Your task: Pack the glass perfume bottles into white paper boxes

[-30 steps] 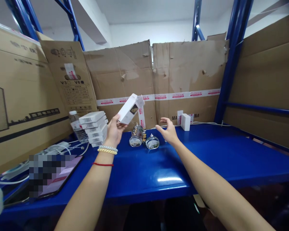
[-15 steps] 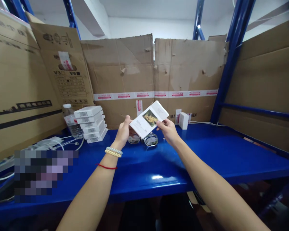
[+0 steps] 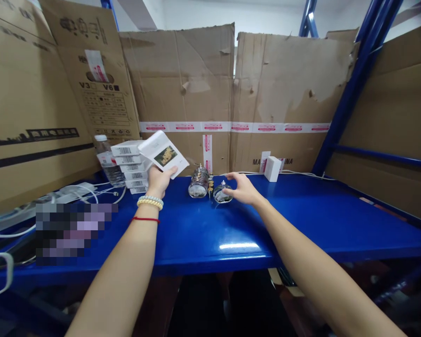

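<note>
My left hand (image 3: 158,181) grips a white carton (image 3: 178,164) printed with a yellow flower picture. It holds the carton tilted in front of a stack of white boxes (image 3: 135,175). My right hand (image 3: 243,188) is at a round glass bottle (image 3: 223,196) with a silvery nozzle. Its thumb overlaps the bottle's side, while thumb and forefinger stay spread; firm contact cannot be made out. To the left stands a row of similar glass bottles (image 3: 198,191), one behind another. Several small gold-coloured caps (image 3: 211,183) line up between the row and the single bottle.
A single white box (image 3: 272,169) stands at the back right. Cardboard panels (image 3: 182,103) wall the blue table (image 3: 196,243). A water bottle (image 3: 109,164), a power strip (image 3: 61,196) with white cables and a blurred-out patch (image 3: 73,231) occupy the left side.
My left hand has carried the carton left toward the stacked boxes. My right hand has let go of the carton and come down to the round bottle. The view has tilted slightly down.
</note>
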### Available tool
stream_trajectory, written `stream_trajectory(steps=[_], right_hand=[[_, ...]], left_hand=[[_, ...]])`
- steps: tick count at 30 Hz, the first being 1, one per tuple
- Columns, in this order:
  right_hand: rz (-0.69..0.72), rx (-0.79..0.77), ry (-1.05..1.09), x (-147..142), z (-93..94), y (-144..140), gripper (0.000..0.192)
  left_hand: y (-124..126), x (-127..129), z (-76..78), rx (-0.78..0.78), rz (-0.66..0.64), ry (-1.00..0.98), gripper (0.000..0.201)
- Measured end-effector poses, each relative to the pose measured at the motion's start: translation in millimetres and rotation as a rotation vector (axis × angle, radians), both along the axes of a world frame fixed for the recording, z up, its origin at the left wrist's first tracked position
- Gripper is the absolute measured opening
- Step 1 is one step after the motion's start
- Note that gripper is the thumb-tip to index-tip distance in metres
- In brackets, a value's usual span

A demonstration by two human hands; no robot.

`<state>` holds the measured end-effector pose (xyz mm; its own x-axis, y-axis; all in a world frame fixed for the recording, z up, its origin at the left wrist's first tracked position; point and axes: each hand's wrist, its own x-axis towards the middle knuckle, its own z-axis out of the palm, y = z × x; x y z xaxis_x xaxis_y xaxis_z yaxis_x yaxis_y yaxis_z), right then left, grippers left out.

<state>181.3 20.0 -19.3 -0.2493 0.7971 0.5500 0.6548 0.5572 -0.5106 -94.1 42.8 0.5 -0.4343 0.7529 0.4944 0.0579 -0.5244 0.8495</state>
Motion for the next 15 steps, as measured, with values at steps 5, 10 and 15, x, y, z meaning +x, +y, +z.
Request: stream_trajectory(steps=[5, 10, 15], right_hand=[[-0.053, -0.11, -0.156, 0, -1.0, 2, 0.027], [0.092, -0.15, -0.075, -3, 0.7, -3, 0.025], [0.236, -0.147, -0.028, -19, -5.7, -9, 0.03]], left_hand=[[18, -28, -28.1, -0.324, 0.32, 0.25, 0.036], [23, -35, -45.8, -0.356, 0.387, 0.272, 0.048], [6, -22, -31.7, -0.515, 0.486, 0.427, 0.074]])
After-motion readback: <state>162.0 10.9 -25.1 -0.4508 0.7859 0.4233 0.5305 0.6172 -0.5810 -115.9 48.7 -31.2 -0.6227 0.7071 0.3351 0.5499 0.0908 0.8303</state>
